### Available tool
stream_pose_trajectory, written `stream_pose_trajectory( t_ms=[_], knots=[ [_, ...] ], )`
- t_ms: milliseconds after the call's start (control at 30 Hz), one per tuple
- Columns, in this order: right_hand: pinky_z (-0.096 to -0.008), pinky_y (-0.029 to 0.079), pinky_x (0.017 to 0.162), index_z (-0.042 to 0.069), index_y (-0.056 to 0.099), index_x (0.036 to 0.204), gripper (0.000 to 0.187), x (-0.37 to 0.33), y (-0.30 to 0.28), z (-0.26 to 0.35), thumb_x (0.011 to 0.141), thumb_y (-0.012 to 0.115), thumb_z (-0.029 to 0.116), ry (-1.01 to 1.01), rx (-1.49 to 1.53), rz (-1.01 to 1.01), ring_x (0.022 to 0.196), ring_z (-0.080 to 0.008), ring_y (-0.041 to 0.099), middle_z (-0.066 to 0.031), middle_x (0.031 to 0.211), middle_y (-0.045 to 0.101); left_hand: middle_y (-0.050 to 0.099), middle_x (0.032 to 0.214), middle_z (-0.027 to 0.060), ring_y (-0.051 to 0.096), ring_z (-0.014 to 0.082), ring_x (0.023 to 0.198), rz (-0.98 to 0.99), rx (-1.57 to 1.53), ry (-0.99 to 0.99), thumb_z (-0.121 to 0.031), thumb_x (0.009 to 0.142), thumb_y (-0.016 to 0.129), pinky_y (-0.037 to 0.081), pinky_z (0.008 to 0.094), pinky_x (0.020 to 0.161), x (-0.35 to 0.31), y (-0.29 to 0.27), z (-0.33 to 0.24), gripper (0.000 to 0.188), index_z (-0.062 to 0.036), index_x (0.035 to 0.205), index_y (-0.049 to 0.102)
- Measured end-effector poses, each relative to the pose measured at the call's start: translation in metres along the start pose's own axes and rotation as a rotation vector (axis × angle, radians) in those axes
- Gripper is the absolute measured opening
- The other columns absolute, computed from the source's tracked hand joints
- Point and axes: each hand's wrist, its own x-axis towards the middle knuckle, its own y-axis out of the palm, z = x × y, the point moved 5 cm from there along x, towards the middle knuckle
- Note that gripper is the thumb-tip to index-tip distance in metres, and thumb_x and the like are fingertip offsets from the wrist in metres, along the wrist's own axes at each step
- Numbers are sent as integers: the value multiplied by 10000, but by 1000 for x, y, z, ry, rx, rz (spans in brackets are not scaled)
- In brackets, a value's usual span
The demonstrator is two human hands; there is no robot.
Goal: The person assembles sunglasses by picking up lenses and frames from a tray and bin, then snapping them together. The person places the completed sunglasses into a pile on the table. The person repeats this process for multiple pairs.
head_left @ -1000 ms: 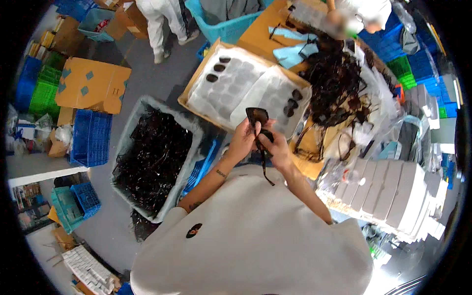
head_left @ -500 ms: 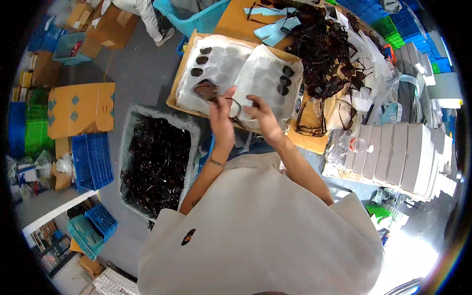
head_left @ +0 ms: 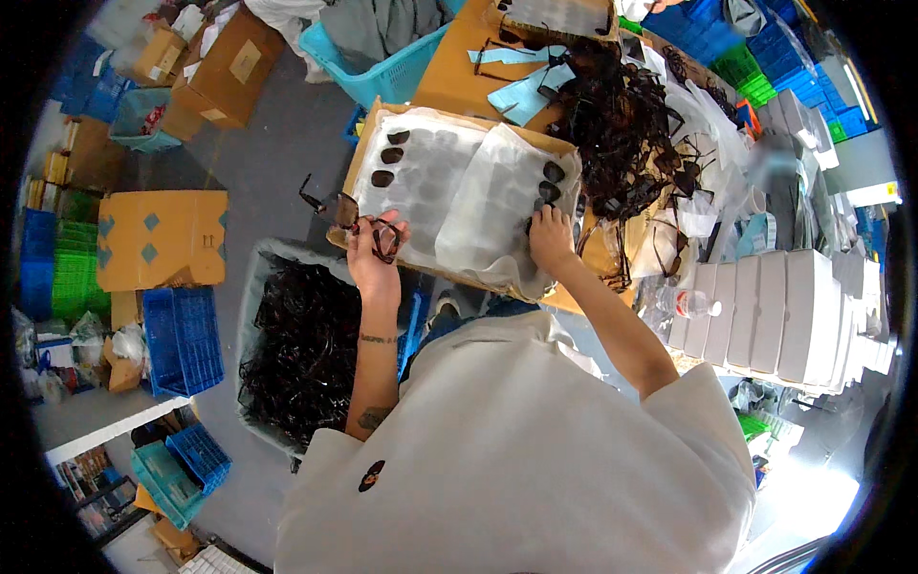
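Observation:
My left hand (head_left: 375, 258) grips a pair of dark sunglasses (head_left: 346, 212) by the frame, holding it over the left edge of a cardboard tray (head_left: 365, 143). The tray carries clear plastic sheets (head_left: 459, 196) with dark lenses (head_left: 390, 155) set in rows. My right hand (head_left: 552, 238) rests on the right side of the sheets, fingertips next to a column of dark lenses (head_left: 549, 187). Below my left arm stands a grey bin (head_left: 256, 277) heaped with dark glasses frames (head_left: 301, 354).
A tangled pile of dark frames (head_left: 622, 134) lies beyond the tray on an orange table (head_left: 459, 67). White boxes (head_left: 784, 306) are stacked at right. Blue crates (head_left: 182, 340), a teal basket (head_left: 382, 67) and cardboard boxes (head_left: 158, 239) stand on the grey floor at left.
The sunglasses went from both hands in front of me to my left hand alone, out over the tray's left edge. My right hand let go and reached to the lenses on the right.

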Motion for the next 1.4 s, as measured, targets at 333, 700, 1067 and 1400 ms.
stream_pose_trajectory(
  t_ms=[333, 700, 1067, 1400],
  knots=[
    [-483, 394, 1054, 55, 664, 1069, 316, 32, -21, 3, 790, 687, 201, -222, 19, 101, 1253, -371, 480, -213, 1285, 544, 617, 788, 34, 578, 151, 717, -202, 416, -77, -488, 1049, 359, 458, 300, 604, -33, 29, -57, 460, -90, 984, 581],
    [-460, 443, 972, 44, 624, 1121, 429, 30, -24, -10, 750, 770, 202, -357, 133, 223, 1109, -376, 566, -171, 1201, 602, 648, 861, 30, 603, 139, 780, 177, 806, 73, -439, 1056, 373, 495, 335, 700, 9, 30, -20, 469, -63, 1037, 652],
    [-462, 507, 790, 30, 550, 1208, 290, 12, -207, 91, 918, 530, 42, -707, 536, 129, 961, -424, 623, -196, 1063, 665, 653, 1183, 147, 630, 285, 1006, 618, 1070, 79, -453, 1039, 395, 477, 393, 901, -34, 92, -85, 518, -34, 1293, 562],
    [-319, 491, 755, 35, 582, 1139, 267, -18, -117, 180, 874, 557, 15, -552, 1367, 144, 767, -229, 580, -128, 923, 664, 628, 1058, 55, 588, 140, 932, 47, 365, 329, -79, 990, 489, 488, 291, 836, -74, -3, 14, 203, 4, 1158, 566]
  ],
)
